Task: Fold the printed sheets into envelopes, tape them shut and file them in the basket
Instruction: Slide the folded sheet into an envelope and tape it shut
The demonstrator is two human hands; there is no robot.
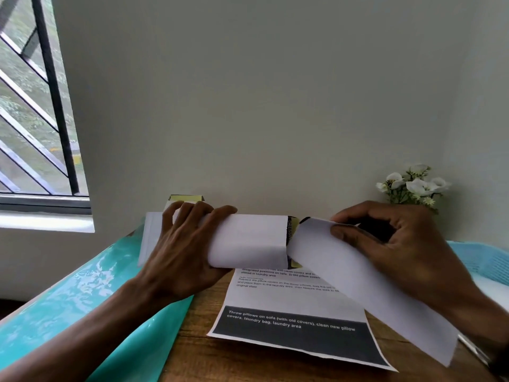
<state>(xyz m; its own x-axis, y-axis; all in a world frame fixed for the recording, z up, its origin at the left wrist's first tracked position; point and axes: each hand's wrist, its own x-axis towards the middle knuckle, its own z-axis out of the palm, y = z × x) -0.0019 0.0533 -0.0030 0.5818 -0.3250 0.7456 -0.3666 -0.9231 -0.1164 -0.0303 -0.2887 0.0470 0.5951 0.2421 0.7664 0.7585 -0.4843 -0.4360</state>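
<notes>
White sheet (248,239) held up above the wooden table (248,359), wrapped round a box with a yellow-black end showing – blank side out. Left hand (181,249) curls round the wrapped part; right hand (385,244) pinches the loose flap (358,288) between thumb and fingers. Another printed sheet (297,323) lies flat below – dark band with white text.
</notes>
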